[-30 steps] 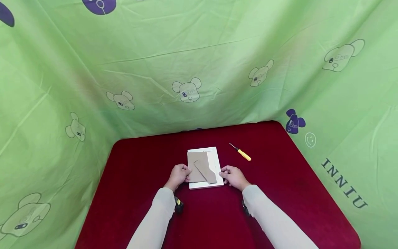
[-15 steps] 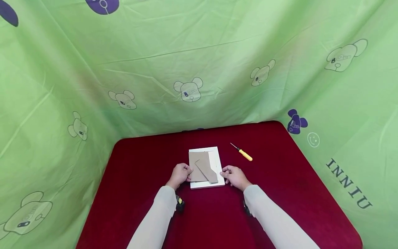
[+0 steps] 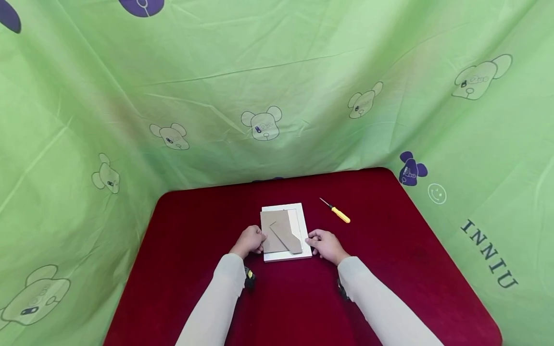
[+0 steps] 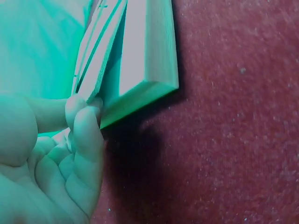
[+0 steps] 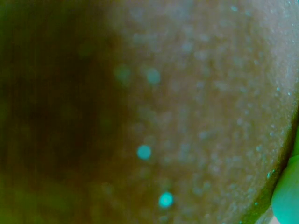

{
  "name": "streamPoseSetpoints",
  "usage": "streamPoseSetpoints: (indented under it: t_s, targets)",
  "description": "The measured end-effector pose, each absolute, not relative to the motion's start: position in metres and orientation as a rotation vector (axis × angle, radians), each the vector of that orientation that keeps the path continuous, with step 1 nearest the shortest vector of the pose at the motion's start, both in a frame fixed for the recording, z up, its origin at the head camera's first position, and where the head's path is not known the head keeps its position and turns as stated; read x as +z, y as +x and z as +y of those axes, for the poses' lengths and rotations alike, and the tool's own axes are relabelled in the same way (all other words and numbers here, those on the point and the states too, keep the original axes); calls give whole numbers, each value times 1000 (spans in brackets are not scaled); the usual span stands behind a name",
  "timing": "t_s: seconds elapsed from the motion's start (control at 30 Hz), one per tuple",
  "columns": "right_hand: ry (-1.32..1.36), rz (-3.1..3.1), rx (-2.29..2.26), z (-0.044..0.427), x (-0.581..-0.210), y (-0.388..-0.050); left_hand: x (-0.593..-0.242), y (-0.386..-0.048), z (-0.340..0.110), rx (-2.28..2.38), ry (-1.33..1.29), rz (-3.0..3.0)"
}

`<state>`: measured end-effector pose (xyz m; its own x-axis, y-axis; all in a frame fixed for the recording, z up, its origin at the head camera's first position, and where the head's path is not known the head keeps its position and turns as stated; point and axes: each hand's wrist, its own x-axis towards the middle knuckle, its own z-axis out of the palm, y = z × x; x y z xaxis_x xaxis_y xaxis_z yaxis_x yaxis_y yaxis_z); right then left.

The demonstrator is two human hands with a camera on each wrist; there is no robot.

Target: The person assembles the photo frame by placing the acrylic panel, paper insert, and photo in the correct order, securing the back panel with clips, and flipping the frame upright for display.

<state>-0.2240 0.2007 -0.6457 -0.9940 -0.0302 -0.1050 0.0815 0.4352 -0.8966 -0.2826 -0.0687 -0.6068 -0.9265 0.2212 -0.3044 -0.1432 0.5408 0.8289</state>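
Observation:
A white picture frame (image 3: pixel 305 250) lies on the red table in the head view, back side up. Over its left part sits a brown backing board (image 3: pixel 272 240) with a fold-out stand leg (image 3: pixel 286 238). My left hand (image 3: pixel 250 240) pinches the board's left edge near the lower corner. In the left wrist view, thumb and fingers of the left hand (image 4: pixel 70 154) grip the board's corner (image 4: pixel 96 77), tilted up apart from the frame's rim (image 4: pixel 135 51). My right hand (image 3: pixel 325 245) holds the frame's right edge with thumb and fingers. The right wrist view is blurred, with only a fingertip (image 5: pixel 287 196) showing.
A yellow-handled screwdriver (image 3: pixel 339 214) lies on the table, behind and to the right of the frame. Red cloth covers the table (image 3: pixel 207 221). Green printed curtains (image 3: pixel 207 120) stand close around its back and sides.

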Motion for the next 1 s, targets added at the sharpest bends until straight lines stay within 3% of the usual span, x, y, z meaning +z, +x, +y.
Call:
streamPoseSetpoints:
  t_s: [0.37,0.7,1.0]
  targets:
    - [19,2577,-1623,204,-643,-223,-610,-286,-74,1486,75,2271]
    - [61,2569,-1584,203,-641,-222,-608,-283,-63,1128,111,2586]
    - [46,2573,-1578,207,-642,-220,-604,-282,-57,1167,140,2512]
